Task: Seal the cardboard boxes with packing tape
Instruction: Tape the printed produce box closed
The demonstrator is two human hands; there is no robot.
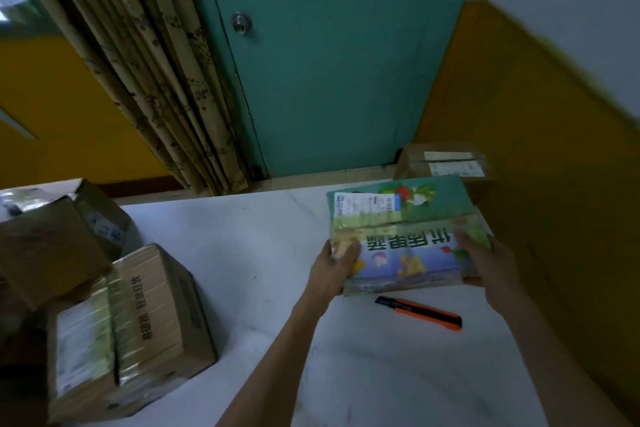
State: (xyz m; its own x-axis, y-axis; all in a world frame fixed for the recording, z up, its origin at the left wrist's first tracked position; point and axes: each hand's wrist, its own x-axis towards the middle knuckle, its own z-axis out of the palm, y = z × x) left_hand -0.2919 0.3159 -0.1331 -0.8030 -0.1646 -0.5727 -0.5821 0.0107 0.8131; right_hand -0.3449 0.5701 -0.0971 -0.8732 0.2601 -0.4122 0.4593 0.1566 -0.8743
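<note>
The left hand (pixel 334 267) and right hand (pixel 491 267) are holding the green printed cardboard box (pixel 408 239) by its ends, fingers (pixel 348 249) clamped on it, near the worktop's (pixel 242 253) far right corner just beyond the orange utility knife (pixel 420 314), apparently positioning it for sealing, which is calling for tape, none in view.

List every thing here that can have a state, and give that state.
Printed box, flaps shut, held at both ends.
Left hand, grips the box's left end.
Right hand, grips the box's right end.
Knife, lying on the table, untouched.
Brown box at the left, closed and taped.
Door, shut.
</note>
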